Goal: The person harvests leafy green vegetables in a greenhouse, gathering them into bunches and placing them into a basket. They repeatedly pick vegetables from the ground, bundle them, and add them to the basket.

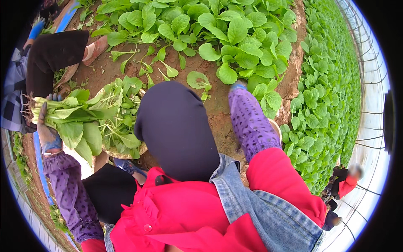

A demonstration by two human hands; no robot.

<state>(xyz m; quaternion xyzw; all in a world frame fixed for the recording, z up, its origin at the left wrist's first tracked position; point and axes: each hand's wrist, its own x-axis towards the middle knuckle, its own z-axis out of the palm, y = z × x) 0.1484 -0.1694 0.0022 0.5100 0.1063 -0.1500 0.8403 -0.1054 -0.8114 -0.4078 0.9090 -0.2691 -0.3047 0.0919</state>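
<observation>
My left hand (50, 133), in a soiled blue glove, is closed around a bunch of leafy greens (75, 126) at the left. The pale stems and thin roots of the bunch point left, and its broad leaves hang to the right. Beneath and beside it a pile of pulled greens (126, 98) fills a round container, whose pale rim shows in part. My right hand (238, 85), also in a blue glove, reaches in at the near edge of the growing greens (237, 46). Leaves hide its fingers, so their grip does not show.
Loose leaves (168, 70) lie on the brown soil (218, 111). Another dense bed of greens (319, 96) runs along the right. A co-worker's dark-trousered leg (58, 52) and blue-gloved hand (37, 28) are at the upper left. More people (346, 182) are at the lower right, by the tunnel wall (371, 138).
</observation>
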